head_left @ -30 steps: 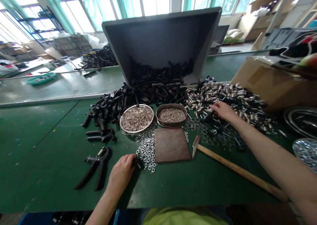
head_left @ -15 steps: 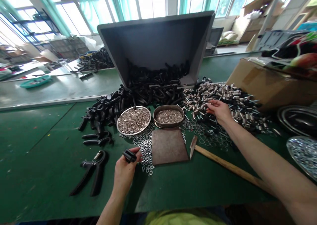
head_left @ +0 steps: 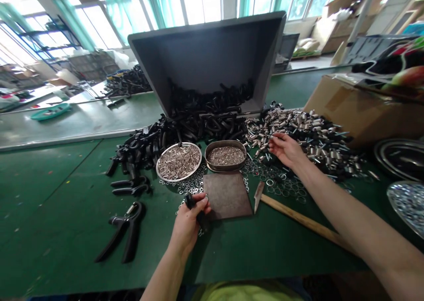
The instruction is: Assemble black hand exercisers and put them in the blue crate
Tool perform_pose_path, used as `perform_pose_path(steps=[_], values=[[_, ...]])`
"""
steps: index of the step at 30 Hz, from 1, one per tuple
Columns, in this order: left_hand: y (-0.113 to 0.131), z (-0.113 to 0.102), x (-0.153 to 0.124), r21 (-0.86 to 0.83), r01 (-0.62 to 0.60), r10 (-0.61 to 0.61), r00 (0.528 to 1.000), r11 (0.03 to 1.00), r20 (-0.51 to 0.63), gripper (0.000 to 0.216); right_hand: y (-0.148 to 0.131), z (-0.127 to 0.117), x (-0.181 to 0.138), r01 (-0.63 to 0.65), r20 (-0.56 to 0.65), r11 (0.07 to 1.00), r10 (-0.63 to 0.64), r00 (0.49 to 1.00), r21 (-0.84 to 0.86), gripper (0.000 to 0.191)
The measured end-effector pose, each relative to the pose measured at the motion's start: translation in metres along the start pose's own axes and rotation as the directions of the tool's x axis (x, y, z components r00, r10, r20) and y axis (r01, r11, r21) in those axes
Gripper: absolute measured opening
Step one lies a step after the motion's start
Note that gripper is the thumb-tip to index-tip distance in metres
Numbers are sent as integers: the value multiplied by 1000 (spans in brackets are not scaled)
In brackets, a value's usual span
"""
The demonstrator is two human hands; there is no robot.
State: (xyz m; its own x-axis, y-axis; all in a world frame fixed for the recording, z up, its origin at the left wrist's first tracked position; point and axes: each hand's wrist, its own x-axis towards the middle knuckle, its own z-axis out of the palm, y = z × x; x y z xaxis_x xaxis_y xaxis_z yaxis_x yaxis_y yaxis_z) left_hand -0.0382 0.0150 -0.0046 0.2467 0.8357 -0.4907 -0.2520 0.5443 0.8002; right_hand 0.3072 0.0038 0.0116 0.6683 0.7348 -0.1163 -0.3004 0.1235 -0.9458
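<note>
With left hand (head_left: 186, 225), gripping a black handle (head_left: 190, 201), near the bench's (head_left: 66, 235) front edge. With right hand (head_left: 287, 151) by the spring pile (head_left: 303, 123) toward the far edge; too tiny to tell if pinching anything. Probably picking now; calls for careful fingers (head_left: 275, 143).

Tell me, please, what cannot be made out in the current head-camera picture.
All in the head view:
Full shape of the dark black part: partly covered by the left hand.
What, if anything, the right hand pinches: too small to tell.
End of the hammer with a light wooden handle: hidden by the right forearm.
Heap of small silvery metal pieces: cut off by the right edge.
</note>
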Motion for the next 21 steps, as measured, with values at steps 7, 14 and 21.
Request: perform_pose_path(steps=[7, 14, 21], values=[[0, 21, -11, 80, -80, 65, 982, 994, 176, 34, 10, 55, -108, 2, 457, 974, 105, 883, -227, 25], [-3, 27, -26, 211, -163, 104, 958, 964, 267, 28, 38, 76, -162, -45, 581, 969, 183, 793, -243, 23], [-5, 15, -28, 442, -539, 377, 833, 717, 404, 12, 47, 78, -157, -136, 456, 971, 213, 864, -196, 28]])
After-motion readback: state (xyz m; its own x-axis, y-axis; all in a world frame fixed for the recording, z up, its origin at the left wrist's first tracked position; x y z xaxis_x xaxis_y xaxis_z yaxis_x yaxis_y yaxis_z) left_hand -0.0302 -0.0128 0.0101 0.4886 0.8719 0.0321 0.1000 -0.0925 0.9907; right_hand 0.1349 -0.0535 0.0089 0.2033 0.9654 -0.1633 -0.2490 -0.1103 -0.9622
